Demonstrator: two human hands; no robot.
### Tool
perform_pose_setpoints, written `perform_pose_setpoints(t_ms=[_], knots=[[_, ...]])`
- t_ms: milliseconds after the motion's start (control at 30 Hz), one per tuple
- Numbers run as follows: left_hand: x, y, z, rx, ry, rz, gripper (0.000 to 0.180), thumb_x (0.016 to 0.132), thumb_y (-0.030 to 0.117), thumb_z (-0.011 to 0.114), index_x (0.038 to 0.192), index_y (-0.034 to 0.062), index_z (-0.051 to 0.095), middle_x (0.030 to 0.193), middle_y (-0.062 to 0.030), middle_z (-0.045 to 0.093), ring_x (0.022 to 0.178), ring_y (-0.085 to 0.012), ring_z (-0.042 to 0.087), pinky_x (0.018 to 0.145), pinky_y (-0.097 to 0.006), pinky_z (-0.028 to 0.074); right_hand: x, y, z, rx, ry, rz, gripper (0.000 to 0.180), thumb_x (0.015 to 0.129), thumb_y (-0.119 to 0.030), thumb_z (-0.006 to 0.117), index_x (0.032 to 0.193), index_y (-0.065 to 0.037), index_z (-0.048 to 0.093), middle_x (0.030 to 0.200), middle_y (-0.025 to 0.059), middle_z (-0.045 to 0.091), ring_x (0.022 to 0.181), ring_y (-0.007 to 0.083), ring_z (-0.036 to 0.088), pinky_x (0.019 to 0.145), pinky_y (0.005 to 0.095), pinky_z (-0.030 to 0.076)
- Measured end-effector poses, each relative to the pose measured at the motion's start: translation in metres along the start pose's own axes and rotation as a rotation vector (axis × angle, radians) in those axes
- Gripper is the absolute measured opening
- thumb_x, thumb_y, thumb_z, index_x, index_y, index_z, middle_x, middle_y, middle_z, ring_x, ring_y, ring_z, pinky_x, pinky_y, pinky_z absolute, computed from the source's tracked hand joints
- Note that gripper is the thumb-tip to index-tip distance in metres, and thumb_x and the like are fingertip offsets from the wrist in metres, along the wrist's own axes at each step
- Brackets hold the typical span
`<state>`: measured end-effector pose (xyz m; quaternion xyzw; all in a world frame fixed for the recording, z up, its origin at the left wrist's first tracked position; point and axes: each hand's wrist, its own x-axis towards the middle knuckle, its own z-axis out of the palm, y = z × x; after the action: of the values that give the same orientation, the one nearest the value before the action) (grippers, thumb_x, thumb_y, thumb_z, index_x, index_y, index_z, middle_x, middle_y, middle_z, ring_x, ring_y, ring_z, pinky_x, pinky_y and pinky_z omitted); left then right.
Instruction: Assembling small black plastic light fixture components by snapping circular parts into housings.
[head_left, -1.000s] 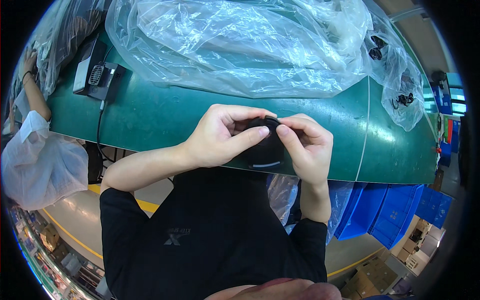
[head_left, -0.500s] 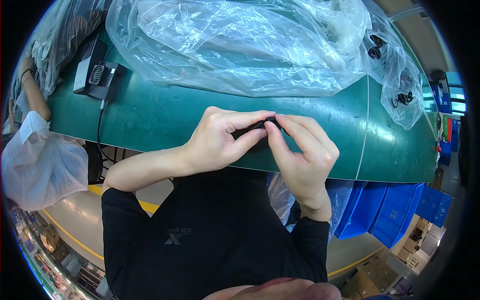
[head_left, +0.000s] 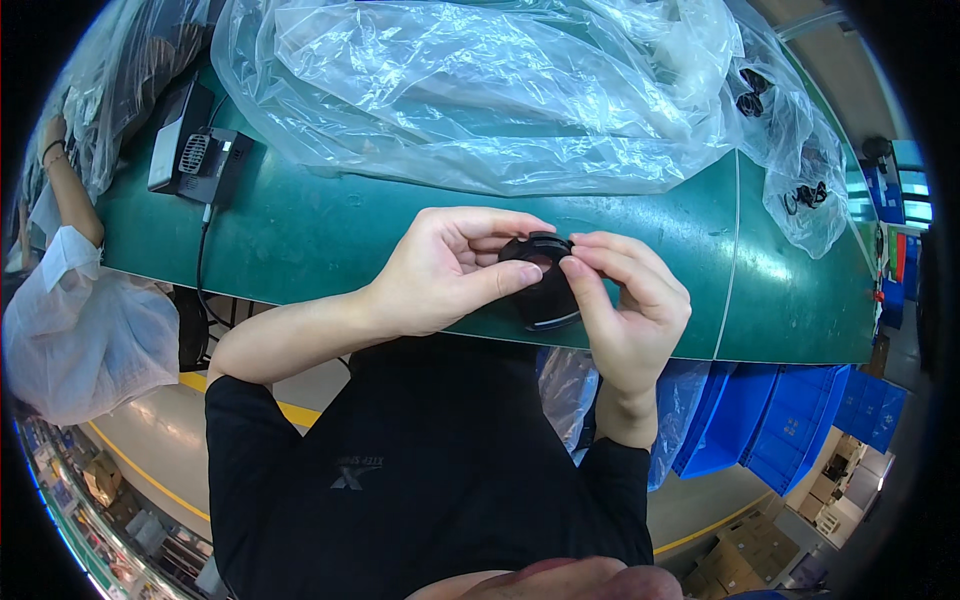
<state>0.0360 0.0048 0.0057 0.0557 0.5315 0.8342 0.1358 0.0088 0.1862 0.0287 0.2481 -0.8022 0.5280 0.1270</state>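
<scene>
A black rounded part (head_left: 551, 303) with a ring-shaped opening at its upper end is between my hands, over the near side of the green table. Its lower edge shows a thin pale line. My left hand (head_left: 450, 268) grips the ring's left side, thumb on its face and fingers curled behind. On the upper right rim, my right hand (head_left: 628, 300) pinches with thumb and forefinger. Some of the part is hidden by my fingers, and I cannot tell its exact kind.
Clear plastic sheeting (head_left: 470, 100) covers the far side of the green table (head_left: 330, 235). A corded grey-black device (head_left: 215, 165) stands at the left, near a co-worker's arm (head_left: 75, 195). Black cables (head_left: 805, 197) lie in plastic at right; blue bins (head_left: 790, 425) sit below the edge.
The black part has come into fuller view, its face and ring opening now showing between my hands. My right hand has shifted slightly right and down, and my left fingers have spread around the ring.
</scene>
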Motion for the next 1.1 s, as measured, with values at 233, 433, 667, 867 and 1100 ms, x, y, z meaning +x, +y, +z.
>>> perform_pose_setpoints(t_ms=[233, 433, 667, 867, 1100], knots=[[-0.001, -0.001, -0.001, -0.063, -0.021, -0.053, 0.032, 0.083, -0.003, 0.059, 0.115, -0.0066, 0.054, 0.102, -0.0138, 0.063, 0.093, -0.0142, 0.061, 0.083, -0.025, 0.05, -0.005, -0.002, 0.002, 0.022, -0.009, -0.029, 0.012, 0.068, 0.007, 0.071, 0.077, 0.003, 0.064, 0.081, 0.0144, 0.065, 0.073, 0.0225, 0.065, 0.065, 0.028, 0.051], [-0.001, -0.005, 0.001, -0.037, 0.05, -0.062, 0.026, 0.085, 0.0, 0.058, 0.11, -0.0065, 0.058, 0.098, -0.0137, 0.065, 0.088, -0.0132, 0.062, 0.081, -0.024, 0.051, -0.007, -0.003, 0.008, -0.055, -0.012, -0.057, 0.011, 0.068, 0.007, 0.069, 0.076, 0.003, 0.063, 0.08, 0.014, 0.064, 0.069, 0.0236, 0.064, 0.062, 0.0283, 0.051], [-0.002, -0.006, 0.001, 0.071, 0.14, -0.052, 0.018, 0.085, 0.002, 0.059, 0.101, -0.0053, 0.064, 0.09, -0.0111, 0.066, 0.083, -0.0115, 0.062, 0.077, -0.024, 0.052, -0.014, -0.002, 0.016, 0.177, 0.007, 0.298, 0.01, 0.073, 0.005, 0.067, 0.082, 0.004, 0.063, 0.081, 0.0125, 0.064, 0.071, 0.0168, 0.064, 0.061, 0.0253, 0.051], [-0.002, -0.004, 0.0, 0.158, 0.131, -0.016, 0.017, 0.084, 0.003, 0.06, 0.098, -0.0057, 0.065, 0.089, -0.0109, 0.066, 0.081, -0.0113, 0.062, 0.075, -0.024, 0.052, -0.016, 0.008, 0.014, 0.424, -0.102, 0.305, 0.012, 0.079, 0.005, 0.064, 0.09, 0.008, 0.064, 0.085, 0.0109, 0.062, 0.074, 0.0137, 0.063, 0.063, 0.0212, 0.051], [-0.001, -0.004, -0.002, 0.127, 0.116, -0.056, 0.017, 0.085, 0.002, 0.058, 0.098, -0.0061, 0.065, 0.088, -0.0115, 0.066, 0.08, -0.0123, 0.062, 0.074, -0.024, 0.052, -0.018, 0.016, 0.015, 0.459, -0.135, 0.31, 0.011, 0.079, 0.005, 0.063, 0.09, 0.008, 0.063, 0.084, 0.011, 0.061, 0.073, 0.0124, 0.062, 0.062, 0.0196, 0.049]])
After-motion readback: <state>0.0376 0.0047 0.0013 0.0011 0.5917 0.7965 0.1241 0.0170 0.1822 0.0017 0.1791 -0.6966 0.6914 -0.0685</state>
